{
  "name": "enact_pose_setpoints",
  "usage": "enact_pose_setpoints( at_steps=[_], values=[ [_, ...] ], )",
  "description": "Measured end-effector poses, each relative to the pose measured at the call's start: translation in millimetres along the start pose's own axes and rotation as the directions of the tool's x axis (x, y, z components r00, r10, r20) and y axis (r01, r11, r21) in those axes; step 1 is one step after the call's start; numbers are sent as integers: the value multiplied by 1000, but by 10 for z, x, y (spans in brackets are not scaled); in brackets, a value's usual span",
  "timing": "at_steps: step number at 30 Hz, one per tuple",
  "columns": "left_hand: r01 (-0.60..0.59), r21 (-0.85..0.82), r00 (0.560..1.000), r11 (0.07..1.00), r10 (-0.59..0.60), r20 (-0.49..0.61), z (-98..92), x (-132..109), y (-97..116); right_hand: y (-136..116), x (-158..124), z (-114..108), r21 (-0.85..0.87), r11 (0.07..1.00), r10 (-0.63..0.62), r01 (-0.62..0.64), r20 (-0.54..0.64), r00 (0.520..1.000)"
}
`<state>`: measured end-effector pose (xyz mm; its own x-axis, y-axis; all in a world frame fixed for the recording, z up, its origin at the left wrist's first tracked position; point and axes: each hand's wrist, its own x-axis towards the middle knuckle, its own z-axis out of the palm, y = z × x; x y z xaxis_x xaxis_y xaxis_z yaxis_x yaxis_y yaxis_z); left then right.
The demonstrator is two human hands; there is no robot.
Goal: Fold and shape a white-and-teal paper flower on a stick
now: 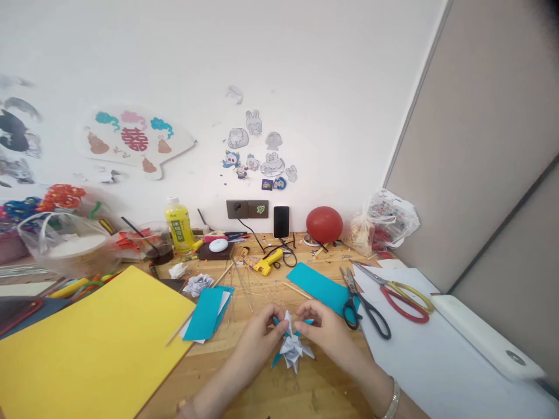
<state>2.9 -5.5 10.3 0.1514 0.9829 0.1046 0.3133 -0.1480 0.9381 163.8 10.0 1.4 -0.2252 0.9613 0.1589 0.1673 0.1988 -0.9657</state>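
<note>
A folded paper flower (292,349), white with pointed petals and blue pieces behind, is between my two hands over the wooden table. My left hand (267,330) pinches its upper edge from the left, thumb and forefinger together near a white tip. From the other side, my right hand (322,326) has its fingers closed at the same upper part, by a blue tip. Parts of the flower behind the fingers are hidden. Left of my hands lie blue paper strips (205,314) with white paper under them. Beyond my right hand is a blue paper sheet (321,287).
Black-handled scissors (365,308) and red-and-yellow-handled scissors (404,295) lie at right, near white paper (414,361). A large yellow sheet (96,349) covers the left side. Toward the wall are a yellow glue gun (268,263), a bottle (179,225), a phone (282,222) and a red balloon (324,224).
</note>
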Motion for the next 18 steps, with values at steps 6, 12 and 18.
enact_pose_setpoints(
  at_steps=[6, 12, 18],
  values=[
    [3, -162, 999, 987, -10, -46, -27, 25, 5, 16, 32, -58, 116, 989, 93, -96, 26, 995],
    [-44, -182, 996, 982, 30, -80, -31, 34, 6, 6, 29, -18, 180, 980, 82, -80, -6, 997],
    [-74, -114, 995, 991, 65, -81, -25, 1, -37, -80, -20, -29, -86, 996, -31, 28, -33, 999]
  ],
)
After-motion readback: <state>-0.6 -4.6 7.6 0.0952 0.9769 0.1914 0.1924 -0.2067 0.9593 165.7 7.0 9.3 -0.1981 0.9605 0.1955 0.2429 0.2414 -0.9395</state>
